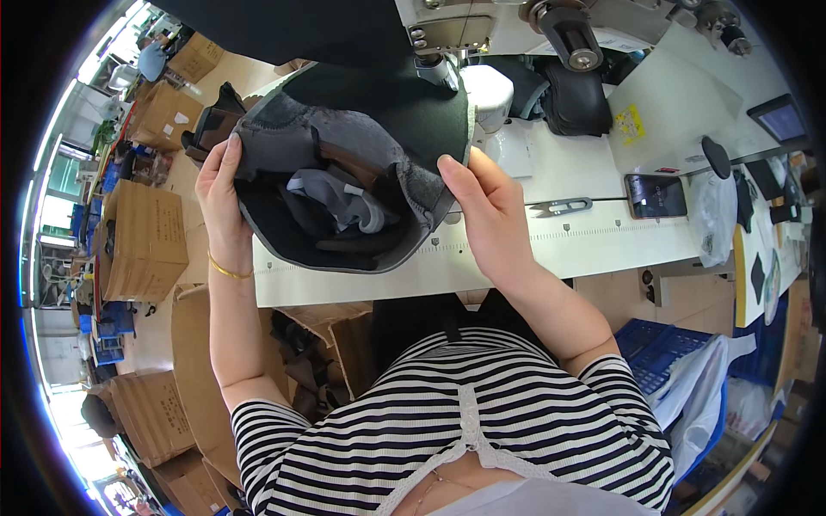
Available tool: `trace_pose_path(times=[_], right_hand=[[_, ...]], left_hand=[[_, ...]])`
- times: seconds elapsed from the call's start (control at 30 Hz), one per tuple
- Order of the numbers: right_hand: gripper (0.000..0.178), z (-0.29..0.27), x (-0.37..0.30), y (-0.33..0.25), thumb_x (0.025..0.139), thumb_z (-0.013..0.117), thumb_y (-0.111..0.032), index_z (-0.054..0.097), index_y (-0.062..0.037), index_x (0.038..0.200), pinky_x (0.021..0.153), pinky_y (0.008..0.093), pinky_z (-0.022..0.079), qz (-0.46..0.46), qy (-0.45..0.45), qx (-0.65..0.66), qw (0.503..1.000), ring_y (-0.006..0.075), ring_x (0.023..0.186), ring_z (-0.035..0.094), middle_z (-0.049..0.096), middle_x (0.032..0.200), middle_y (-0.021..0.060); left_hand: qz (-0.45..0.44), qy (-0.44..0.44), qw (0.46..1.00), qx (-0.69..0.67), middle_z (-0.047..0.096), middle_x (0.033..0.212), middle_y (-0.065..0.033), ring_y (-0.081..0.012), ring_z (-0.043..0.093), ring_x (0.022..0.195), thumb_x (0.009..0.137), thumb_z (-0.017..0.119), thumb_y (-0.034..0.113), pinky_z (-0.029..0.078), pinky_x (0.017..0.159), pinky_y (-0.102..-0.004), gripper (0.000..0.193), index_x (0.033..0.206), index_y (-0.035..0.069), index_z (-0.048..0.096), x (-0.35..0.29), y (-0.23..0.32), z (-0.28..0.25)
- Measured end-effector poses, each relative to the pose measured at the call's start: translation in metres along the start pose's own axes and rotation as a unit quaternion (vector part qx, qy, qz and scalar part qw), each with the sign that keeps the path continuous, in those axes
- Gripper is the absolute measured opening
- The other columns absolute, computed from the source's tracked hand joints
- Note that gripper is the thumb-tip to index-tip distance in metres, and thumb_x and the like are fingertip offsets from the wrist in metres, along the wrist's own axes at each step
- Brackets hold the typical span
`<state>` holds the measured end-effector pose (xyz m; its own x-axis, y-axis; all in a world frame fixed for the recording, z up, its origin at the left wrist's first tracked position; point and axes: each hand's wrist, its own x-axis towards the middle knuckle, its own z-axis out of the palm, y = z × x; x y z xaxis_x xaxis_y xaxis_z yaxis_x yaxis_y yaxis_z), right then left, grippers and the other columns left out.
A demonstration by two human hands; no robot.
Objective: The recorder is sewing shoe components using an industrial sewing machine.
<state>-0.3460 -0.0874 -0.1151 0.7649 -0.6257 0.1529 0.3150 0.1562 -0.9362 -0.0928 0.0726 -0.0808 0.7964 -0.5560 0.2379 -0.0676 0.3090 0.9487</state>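
Both hands hold up a black and grey sewn piece [344,129], open like a pouch, with a fuzzy grey lining. Its exact kind I cannot tell. My left hand [223,182] pinches its left edge. At the right edge, my right hand [489,206] grips the rim between thumb and fingers. Crumpled grey fabric [340,196] and a brown strip [351,163] show inside the hollow. The far part of the piece lies by the sewing machine's needle area [443,70]. Whether the presser foot touches it I cannot make out.
Thread snips [561,207] and a phone [656,196] lie on the white sewing table [361,287]. Dark stacked pieces [575,99] sit behind them. Cardboard boxes [148,228] stand on the floor at left, a blue crate [658,348] at lower right.
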Motion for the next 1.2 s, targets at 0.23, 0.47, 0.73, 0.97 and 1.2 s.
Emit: trace_pose_path(times=[0.23,0.47,0.73,0.97,1.2], right_hand=[[0.024,0.004,0.003,0.002,0.096,0.052,-0.024,0.059,-0.0027,0.106,0.051,0.0172,0.028,-0.009,0.016,0.026,0.999,-0.0014,0.059,0.036,0.049,0.071,-0.0081],[0.029,0.001,0.004,-0.001,0.098,0.048,-0.028,0.059,-0.003,0.11,0.05,0.017,0.028,-0.04,0.013,-0.003,0.999,-0.0019,0.061,0.035,0.047,0.073,-0.009],[0.031,-0.008,0.013,0.009,0.101,0.042,-0.028,0.056,-0.0004,0.099,0.062,0.0181,0.03,-0.065,0.008,-0.001,0.998,0.0015,0.072,0.034,0.044,0.075,-0.0075],[0.027,-0.008,0.015,0.01,0.1,0.044,-0.024,0.055,0.0002,0.099,0.064,0.0181,0.032,-0.09,0.02,-0.014,0.996,0.0023,0.073,0.036,0.044,0.076,-0.0064],[0.031,-0.002,0.01,0.004,0.099,0.046,-0.023,0.053,0.0015,0.116,0.063,0.0185,0.032,-0.092,0.026,-0.042,0.995,0.0022,0.072,0.036,0.045,0.077,-0.0056]], left_hand=[[0.031,0.028,0.999,0.02,0.068,0.093,-0.0063,-0.0104,0.063,0.081,0.092,0.059,0.014,0.05,0.073,-0.0216,0.019,0.099,-0.003,0.065,-0.005,0.001,0.004],[0.052,0.07,0.995,0.039,0.067,0.093,-0.0066,-0.0107,0.062,0.082,0.092,0.06,0.013,0.049,0.075,-0.0223,0.021,0.101,-0.004,0.065,-0.014,0.003,0.013],[0.095,0.101,0.99,0.03,0.068,0.092,-0.0074,-0.0107,0.061,0.082,0.091,0.061,0.01,0.048,0.076,-0.0217,0.017,0.098,-0.005,0.066,-0.02,0.005,0.018],[0.121,0.082,0.989,0.028,0.068,0.092,-0.0079,-0.0107,0.062,0.083,0.091,0.06,0.009,0.048,0.077,-0.0214,0.017,0.098,-0.006,0.066,-0.017,0.002,0.019],[0.113,0.077,0.991,0.009,0.068,0.094,-0.0086,-0.0111,0.062,0.084,0.091,0.061,0.008,0.048,0.079,-0.0212,0.017,0.1,-0.005,0.066,-0.011,-0.004,0.016]])
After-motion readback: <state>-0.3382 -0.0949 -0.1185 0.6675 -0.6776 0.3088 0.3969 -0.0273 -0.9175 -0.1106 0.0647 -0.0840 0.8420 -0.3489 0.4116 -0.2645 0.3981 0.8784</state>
